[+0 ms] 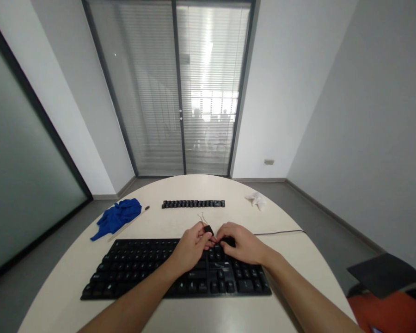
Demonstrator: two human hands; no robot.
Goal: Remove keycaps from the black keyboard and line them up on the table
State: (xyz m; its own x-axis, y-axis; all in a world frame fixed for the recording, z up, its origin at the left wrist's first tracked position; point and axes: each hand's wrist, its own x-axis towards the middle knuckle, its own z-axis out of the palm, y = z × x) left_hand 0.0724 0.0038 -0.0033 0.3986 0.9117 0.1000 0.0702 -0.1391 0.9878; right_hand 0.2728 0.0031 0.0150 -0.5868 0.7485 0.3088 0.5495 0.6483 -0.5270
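1. One pale, smooth table [194, 186] with a rounded far edge.
2. One black plastic keyboard [135, 264], long and rectangular, with pale legends and a number pad; it lies flat on the table's near half, beneath both hands.
3. One crumpled blue cloth [119, 217], at the left.
4. Two bare hands: the left hand [193, 243] pinches a small tool between thumb and fingers; the right hand [241, 241] curls half open over the keyboard's upper right, and whether it grips anything cannot be told.
5. Small, blocky black keycaps [194, 203], lined up beyond the keyboard, too small to count.
6. One slender, dark-bristled toothbrush [129, 224] beside the cloth.
7. One crumpled white tissue [257, 200].
8. One keycap puller [208, 229], black-bodied, its two thin wires pointing away.
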